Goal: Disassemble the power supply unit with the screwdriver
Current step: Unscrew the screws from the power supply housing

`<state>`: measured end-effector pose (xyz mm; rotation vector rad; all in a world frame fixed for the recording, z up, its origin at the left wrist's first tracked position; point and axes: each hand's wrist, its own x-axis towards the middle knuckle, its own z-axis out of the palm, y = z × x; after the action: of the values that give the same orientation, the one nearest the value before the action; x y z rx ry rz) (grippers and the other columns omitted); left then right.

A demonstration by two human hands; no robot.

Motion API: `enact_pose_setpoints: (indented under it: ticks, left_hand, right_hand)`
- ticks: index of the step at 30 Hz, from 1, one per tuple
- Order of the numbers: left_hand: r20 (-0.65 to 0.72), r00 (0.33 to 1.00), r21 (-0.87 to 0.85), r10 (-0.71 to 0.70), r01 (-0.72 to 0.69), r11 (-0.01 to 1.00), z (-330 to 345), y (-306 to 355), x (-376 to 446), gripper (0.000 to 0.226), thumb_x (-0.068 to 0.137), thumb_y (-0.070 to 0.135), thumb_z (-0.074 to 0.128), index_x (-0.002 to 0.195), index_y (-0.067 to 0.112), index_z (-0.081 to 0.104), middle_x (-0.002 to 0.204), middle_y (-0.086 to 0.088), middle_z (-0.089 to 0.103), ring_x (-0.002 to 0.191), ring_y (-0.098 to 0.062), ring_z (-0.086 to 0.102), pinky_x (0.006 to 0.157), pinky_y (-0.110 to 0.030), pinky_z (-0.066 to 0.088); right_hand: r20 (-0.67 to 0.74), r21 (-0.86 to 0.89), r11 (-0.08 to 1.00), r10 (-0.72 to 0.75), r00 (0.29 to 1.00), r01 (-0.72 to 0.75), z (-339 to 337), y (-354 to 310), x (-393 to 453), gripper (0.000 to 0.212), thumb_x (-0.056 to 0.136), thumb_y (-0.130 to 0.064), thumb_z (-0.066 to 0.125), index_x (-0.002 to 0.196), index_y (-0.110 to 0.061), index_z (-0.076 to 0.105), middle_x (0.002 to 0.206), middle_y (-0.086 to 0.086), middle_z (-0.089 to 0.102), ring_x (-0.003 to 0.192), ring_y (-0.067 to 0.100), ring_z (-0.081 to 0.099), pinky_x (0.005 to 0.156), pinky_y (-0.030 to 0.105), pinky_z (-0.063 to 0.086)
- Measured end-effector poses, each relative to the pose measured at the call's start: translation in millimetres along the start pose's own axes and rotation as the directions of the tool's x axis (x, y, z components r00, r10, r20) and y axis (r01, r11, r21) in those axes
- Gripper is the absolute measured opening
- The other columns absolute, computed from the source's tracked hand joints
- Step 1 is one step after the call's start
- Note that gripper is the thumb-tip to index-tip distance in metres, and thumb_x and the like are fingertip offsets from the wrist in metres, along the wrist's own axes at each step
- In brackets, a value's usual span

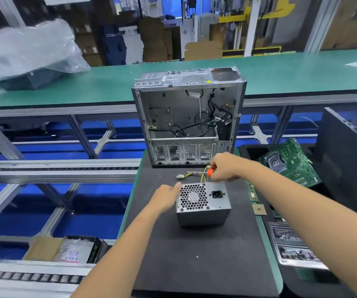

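Note:
A grey metal power supply unit (203, 203) stands on the black foam mat (194, 254), its fan grille and power socket facing up. My left hand (167, 197) holds its left side, thumb on the top edge. My right hand (225, 167) grips the orange-handled screwdriver (209, 172) just behind the unit's far top edge. The screwdriver's shaft points left, over the unit's yellow and black cables (191, 175). The tip is hard to make out.
An open, emptied computer case (186, 117) stands upright behind the unit. Right of the mat lie a green motherboard (289, 162) in a black tray, a CPU chip (259, 210), memory sticks and bagged parts (291, 248). A conveyor frame runs along the left, with a cardboard box (66, 249).

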<state>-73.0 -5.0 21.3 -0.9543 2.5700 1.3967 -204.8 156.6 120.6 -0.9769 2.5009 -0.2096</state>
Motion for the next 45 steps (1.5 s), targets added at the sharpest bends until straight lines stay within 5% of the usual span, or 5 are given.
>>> enact_pose_setpoints:
  ticks: [5,10,17,27,45]
  left_hand:
    - [0.070,0.995,-0.131,0.077,-0.068,0.989,-13.4,-8.7,1.1,0.035,0.094,0.042,0.053,0.082,0.011,0.062,0.080,-0.003,0.063,0.073,-0.018,0.056,0.077,-0.036,0.051]
    - [-0.162,0.953,-0.230,0.255,-0.287,0.930,-21.5,-9.2,-0.6,0.026,0.093,0.016,0.059,0.119,0.019,0.057,0.099,0.000,0.067,0.082,-0.013,0.063,0.075,-0.020,0.053]
    - [-0.162,0.868,0.038,0.470,-0.471,0.881,-18.6,5.4,1.1,0.013,0.086,0.004,0.066,0.097,0.008,0.073,0.085,0.005,0.068,0.074,0.009,0.057,0.070,0.000,0.040]
    - [-0.149,0.887,-0.006,0.436,-0.442,0.897,-18.4,-0.6,4.6,0.013,0.083,0.001,0.069,0.093,0.007,0.075,0.091,-0.003,0.068,0.086,-0.012,0.063,0.079,-0.014,0.048]
    - [-0.106,0.908,-0.081,0.406,-0.414,0.906,-22.0,-5.2,10.4,0.018,0.082,0.007,0.071,0.078,0.025,0.073,0.083,0.007,0.067,0.075,-0.005,0.061,0.074,-0.015,0.047]
  right_hand:
    - [-0.049,-0.076,0.979,-0.193,0.980,0.189,-35.6,-27.6,-6.9,0.019,0.079,-0.032,0.074,0.093,-0.018,0.073,0.088,-0.003,0.068,0.083,0.016,0.063,0.062,0.024,0.046]
    - [-0.146,-0.044,0.967,-0.253,0.956,0.249,-63.4,-46.4,-18.1,0.015,0.074,-0.032,0.077,0.084,-0.021,0.076,0.078,-0.004,0.071,0.075,0.015,0.065,0.060,0.027,0.051]
    - [-0.137,-0.137,0.958,-0.270,0.953,0.251,-74.3,-67.4,-23.3,0.008,0.069,-0.025,0.077,0.074,-0.018,0.077,0.067,0.001,0.071,0.062,0.015,0.062,0.055,0.026,0.050]
    - [-0.213,-0.201,0.939,-0.320,0.923,0.279,-64.7,-81.2,-16.5,0.014,0.072,-0.027,0.075,0.072,-0.014,0.071,0.069,0.000,0.066,0.058,0.010,0.055,0.045,0.020,0.034]
    - [-0.177,-0.232,0.932,-0.322,0.930,0.278,-64.5,-88.2,-8.1,0.021,0.070,-0.026,0.075,0.071,-0.006,0.071,0.070,0.009,0.069,0.057,0.018,0.053,0.045,0.023,0.039]
